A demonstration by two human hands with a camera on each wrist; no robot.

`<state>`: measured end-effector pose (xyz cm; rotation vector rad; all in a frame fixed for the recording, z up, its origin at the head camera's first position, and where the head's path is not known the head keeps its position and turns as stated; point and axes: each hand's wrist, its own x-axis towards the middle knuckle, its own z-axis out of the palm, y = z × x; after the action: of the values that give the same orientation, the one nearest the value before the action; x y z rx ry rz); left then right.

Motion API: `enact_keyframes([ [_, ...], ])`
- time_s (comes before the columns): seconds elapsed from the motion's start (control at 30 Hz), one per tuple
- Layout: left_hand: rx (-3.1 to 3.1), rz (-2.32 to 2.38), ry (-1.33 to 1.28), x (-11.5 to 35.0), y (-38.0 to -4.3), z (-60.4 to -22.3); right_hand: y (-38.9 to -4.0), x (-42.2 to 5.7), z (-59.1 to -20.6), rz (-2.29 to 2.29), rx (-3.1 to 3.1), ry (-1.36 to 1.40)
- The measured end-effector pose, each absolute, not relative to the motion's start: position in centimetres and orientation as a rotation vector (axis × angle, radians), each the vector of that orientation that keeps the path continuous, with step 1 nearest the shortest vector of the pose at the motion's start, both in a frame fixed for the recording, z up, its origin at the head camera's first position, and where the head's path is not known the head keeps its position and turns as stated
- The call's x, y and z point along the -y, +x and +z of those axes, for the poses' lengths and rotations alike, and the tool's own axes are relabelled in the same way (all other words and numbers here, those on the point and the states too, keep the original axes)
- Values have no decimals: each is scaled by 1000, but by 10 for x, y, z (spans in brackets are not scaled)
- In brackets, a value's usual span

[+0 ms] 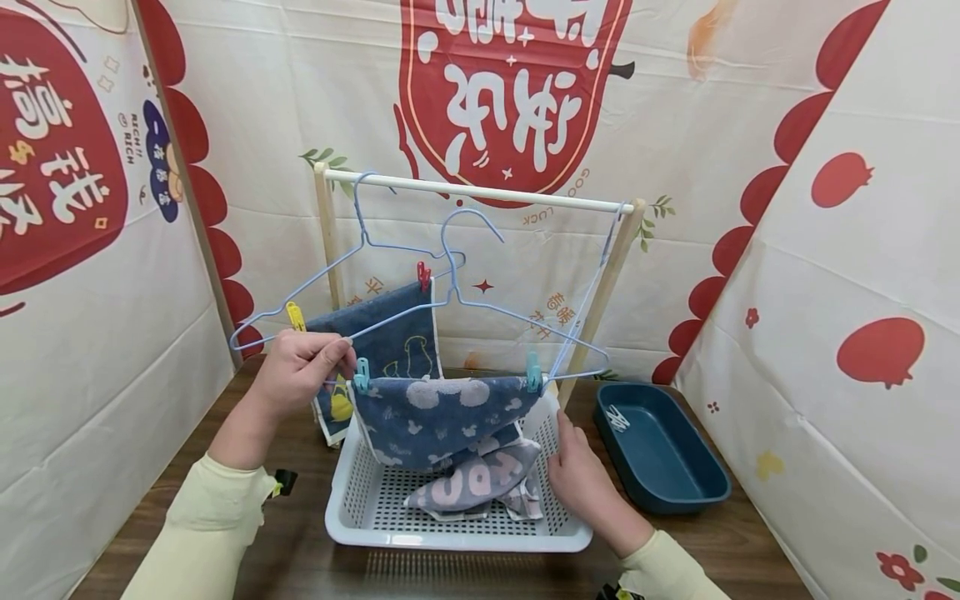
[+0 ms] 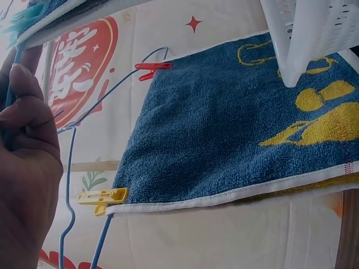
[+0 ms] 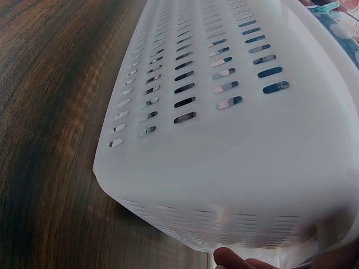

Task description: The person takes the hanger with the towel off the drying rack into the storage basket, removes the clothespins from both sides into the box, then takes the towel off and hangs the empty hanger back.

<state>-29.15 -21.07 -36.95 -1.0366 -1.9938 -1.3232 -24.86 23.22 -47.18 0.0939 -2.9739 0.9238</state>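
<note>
My left hand (image 1: 303, 367) pinches the lower left part of a blue wire hanger (image 1: 517, 310). From this hanger hangs a dark blue patterned towel (image 1: 442, 417), held by two teal clothespins (image 1: 534, 372). My right hand (image 1: 581, 471) grips the right rim of a white perforated basket (image 1: 457, 537); its fingertips (image 3: 227, 258) show under the rim in the right wrist view. Inside the basket lies a grey towel with pink letters (image 1: 480, 482). The held towel hangs down over the basket.
Behind, a second blue hanger (image 1: 324, 272) hooks on the rack's white bar (image 1: 480, 192), carrying a navy towel (image 2: 196, 123) with a red clothespin (image 2: 153, 68) and a yellow one (image 2: 104, 196). A dark teal tray (image 1: 663, 450) with white items stands at right. Printed cloth surrounds the table.
</note>
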Motion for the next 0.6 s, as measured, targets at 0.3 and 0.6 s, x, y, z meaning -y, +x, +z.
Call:
enact_keyframes([
  [0.3, 1985, -1381, -1069, 208, -287, -372, -248, -231, -470, 931, 2970, 86],
  [0.6, 1989, -1413, -1115, 204, -286, -377, -248, -232, -472, 928, 2960, 93],
])
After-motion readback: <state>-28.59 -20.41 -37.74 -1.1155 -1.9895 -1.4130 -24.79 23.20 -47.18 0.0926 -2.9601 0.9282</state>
